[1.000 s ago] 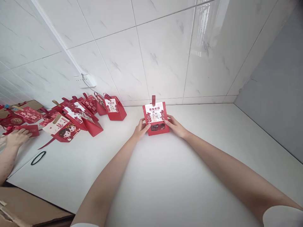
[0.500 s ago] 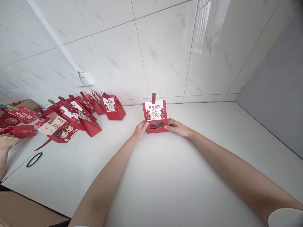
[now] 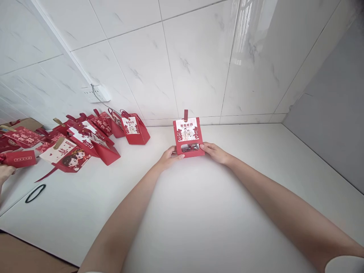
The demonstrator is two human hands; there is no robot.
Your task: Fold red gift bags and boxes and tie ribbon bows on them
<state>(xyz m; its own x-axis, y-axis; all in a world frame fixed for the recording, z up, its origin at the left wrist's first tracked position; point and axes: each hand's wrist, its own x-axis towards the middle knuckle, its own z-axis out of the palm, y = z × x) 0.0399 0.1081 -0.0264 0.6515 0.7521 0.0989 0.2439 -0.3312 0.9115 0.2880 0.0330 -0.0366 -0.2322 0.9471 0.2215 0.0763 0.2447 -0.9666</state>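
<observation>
Shifted slightly toward 3 o'clock since half a second earlier, the red gift box [image 3: 188,137] stood upright near the back of the white counter [image 3: 199,212], its long axis running 12 to 6 o'clock with the hanging tab on top. The left hand [image 3: 170,156] pinched the lower corner at 7 o'clock, and the right hand [image 3: 214,151] held the opposite corner at 4 o'clock, both sets of fingers grasping the box. A pile of red boxes [image 3: 85,138] lay well apart at 9 o'clock, beside a co-worker's hand [image 3: 5,172].
</observation>
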